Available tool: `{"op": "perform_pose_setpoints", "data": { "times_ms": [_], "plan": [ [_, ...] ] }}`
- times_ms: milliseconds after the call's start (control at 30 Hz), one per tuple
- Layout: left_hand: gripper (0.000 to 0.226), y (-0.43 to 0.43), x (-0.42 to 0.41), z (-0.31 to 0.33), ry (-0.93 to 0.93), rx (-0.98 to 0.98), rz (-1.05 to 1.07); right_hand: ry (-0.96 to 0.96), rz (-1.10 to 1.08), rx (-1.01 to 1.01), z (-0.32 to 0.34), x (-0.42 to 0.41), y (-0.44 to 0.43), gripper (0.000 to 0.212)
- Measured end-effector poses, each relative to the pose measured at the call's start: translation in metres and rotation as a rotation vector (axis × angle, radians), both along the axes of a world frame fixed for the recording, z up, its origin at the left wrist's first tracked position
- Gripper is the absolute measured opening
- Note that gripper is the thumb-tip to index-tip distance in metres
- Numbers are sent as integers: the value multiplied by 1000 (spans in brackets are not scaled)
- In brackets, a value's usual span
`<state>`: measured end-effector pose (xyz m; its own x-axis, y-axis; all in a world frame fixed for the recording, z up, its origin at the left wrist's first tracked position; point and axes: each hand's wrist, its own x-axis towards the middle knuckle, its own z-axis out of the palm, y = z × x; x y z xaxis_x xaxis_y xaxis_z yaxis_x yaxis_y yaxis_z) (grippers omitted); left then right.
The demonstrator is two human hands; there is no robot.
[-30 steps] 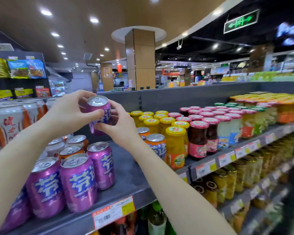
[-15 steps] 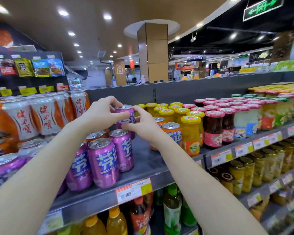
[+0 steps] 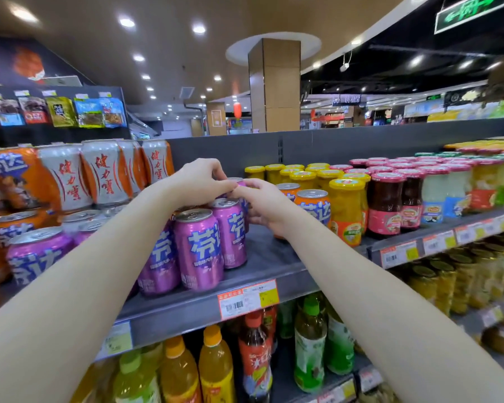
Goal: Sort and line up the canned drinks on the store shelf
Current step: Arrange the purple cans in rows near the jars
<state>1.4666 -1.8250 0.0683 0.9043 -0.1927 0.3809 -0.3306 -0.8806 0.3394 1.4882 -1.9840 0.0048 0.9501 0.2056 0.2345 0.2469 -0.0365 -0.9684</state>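
Observation:
Both my hands hold one purple can (image 3: 237, 181) at the back of a purple row on the grey shelf (image 3: 268, 257). Only its silver rim and a strip of purple show between my fingers. My left hand (image 3: 200, 181) grips its top from the left. My right hand (image 3: 264, 205) wraps its right side. In front of it stand two purple cans (image 3: 200, 248) (image 3: 230, 231) in a line toward the shelf edge. More purple cans (image 3: 37, 254) sit to the left. Orange cans (image 3: 314, 206) stand just right of my right hand.
White and orange cans (image 3: 99, 173) are stacked at the left rear. Yellow-lidded jars (image 3: 346, 210) and red-lidded jars (image 3: 386, 205) fill the shelf to the right. Bottled drinks (image 3: 253, 359) stand on the shelf below. A bare strip of shelf lies between the purple and orange cans.
Both hands have lowered the purple can from mid-air down behind the purple row. The camera has shifted, so the shelf appears further right and lower.

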Motion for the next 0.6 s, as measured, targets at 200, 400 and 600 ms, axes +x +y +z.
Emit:
{"op": "perform_pose_setpoints", "data": {
  "times_ms": [200, 400, 600],
  "plan": [
    [19, 1, 1, 3, 15, 112, 1, 129, 53, 50, 0, -5, 4, 17],
    [19, 5, 0, 0, 62, 139, -21, 164, 59, 112, -5, -13, 8, 19],
    [28, 14, -21, 1, 12, 76, -50, 162, 33, 97, -12, -16, 2, 39]
  ]
}}
